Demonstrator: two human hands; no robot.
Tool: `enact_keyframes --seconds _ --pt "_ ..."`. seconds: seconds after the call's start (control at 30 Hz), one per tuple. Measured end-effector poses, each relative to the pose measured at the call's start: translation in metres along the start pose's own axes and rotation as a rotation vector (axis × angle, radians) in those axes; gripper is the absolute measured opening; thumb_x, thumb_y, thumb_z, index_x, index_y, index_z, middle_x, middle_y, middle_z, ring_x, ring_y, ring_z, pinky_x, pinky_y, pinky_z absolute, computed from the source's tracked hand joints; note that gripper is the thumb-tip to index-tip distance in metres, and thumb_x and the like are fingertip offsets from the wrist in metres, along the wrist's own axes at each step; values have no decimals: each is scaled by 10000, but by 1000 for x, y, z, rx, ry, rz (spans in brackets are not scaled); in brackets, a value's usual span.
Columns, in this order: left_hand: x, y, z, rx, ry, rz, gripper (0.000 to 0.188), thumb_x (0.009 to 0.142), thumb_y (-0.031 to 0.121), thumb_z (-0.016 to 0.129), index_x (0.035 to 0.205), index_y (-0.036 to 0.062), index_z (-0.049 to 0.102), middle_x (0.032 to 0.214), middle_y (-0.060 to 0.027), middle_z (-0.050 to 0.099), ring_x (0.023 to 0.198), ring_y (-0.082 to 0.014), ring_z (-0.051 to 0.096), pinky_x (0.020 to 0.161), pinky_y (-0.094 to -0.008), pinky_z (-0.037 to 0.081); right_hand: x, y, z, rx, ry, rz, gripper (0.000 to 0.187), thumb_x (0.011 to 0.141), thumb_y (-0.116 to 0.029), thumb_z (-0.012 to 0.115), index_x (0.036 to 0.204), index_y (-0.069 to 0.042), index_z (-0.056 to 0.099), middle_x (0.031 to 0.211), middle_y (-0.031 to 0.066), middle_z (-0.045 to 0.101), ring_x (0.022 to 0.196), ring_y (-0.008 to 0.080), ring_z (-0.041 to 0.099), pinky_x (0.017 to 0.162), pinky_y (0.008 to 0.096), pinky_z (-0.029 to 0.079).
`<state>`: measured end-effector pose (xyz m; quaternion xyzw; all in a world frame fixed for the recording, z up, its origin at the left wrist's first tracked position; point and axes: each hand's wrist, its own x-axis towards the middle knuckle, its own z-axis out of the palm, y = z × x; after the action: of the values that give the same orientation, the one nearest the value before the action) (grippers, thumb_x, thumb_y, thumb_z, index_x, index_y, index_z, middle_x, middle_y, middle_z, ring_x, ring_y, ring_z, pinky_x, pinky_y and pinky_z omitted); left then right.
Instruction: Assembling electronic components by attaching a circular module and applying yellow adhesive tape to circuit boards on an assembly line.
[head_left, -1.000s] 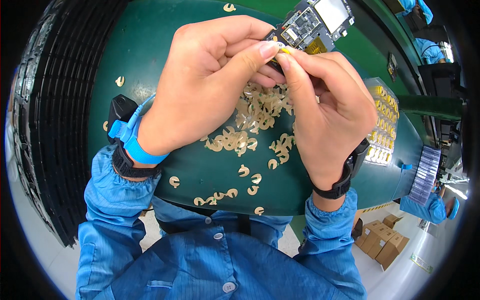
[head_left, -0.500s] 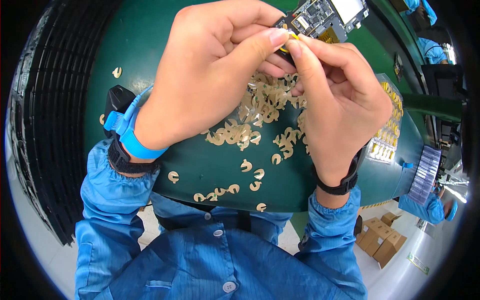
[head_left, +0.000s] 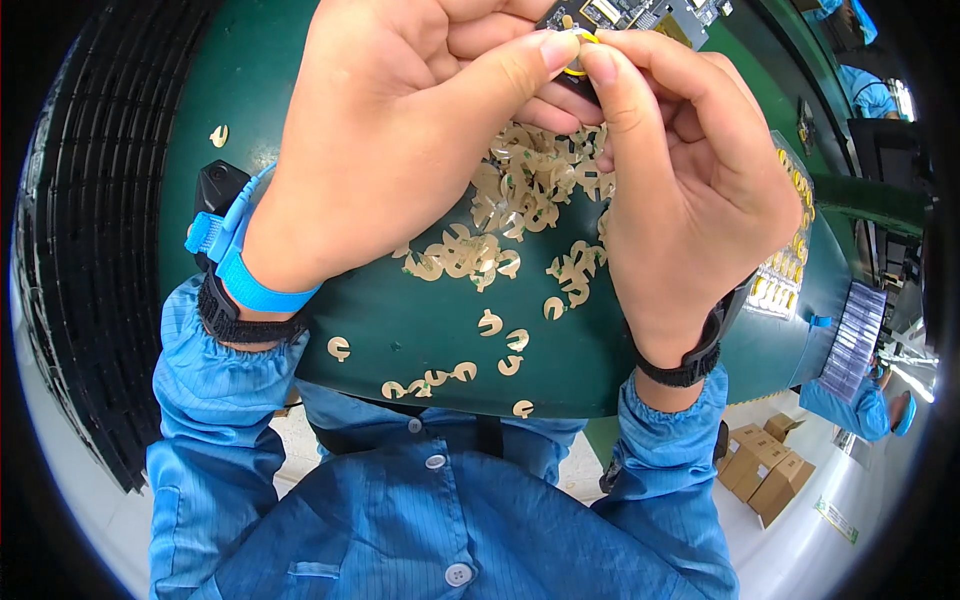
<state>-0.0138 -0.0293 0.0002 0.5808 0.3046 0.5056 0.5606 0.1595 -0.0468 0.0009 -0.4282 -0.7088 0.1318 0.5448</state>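
At the top of the view, my left hand [head_left: 390, 150] is closed round a black-edged circuit board [head_left: 628, 14], whose upper part is cut off by the frame. Against the board's lower end stands a small round silver disc with a yellow rim [head_left: 577, 60], like a coin cell. My right hand [head_left: 690, 190] pinches it between thumb and forefinger, while my left thumb touches its other side. The fingertips cover part of the disc, so I cannot tell whether it is seated on the board. Below the hands lies a loose heap of beige C-shaped stickers [head_left: 535, 185].
More stickers are scattered over the green mat [head_left: 420, 330]. A clear tray of yellow-rimmed discs [head_left: 778, 280] lies right of my right hand. Black ribbed racks [head_left: 90, 240] line the left side. Cardboard boxes [head_left: 762, 468] stand on the floor at right, near another person's blue sleeve [head_left: 845, 408].
Both hands and the board have shifted slightly upward, and more of the board is now out of frame. More of the yellow-rimmed disc shows between my thumbs.
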Motion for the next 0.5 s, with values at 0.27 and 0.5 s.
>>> enact_keyframes --seconds 0.27,0.5 --pt "3 17 5 14 -7 -65 215 1034 -15 578 1199 -146 620 1052 -196 743 929 -177 743 860 -279 626 1 -2 0 5 6 -4 158 918 73 736 1077 73 731 917 61 695 686 52 596 566 175 443" --pt "5 16 3 -54 -18 -86 214 1036 -17 569 1199 -149 618 1059 -201 738 943 -185 742 872 -283 626 1 -1 0 -15 10 -10 157 919 74 734 1076 75 732 920 61 698 681 51 590 570 174 440"
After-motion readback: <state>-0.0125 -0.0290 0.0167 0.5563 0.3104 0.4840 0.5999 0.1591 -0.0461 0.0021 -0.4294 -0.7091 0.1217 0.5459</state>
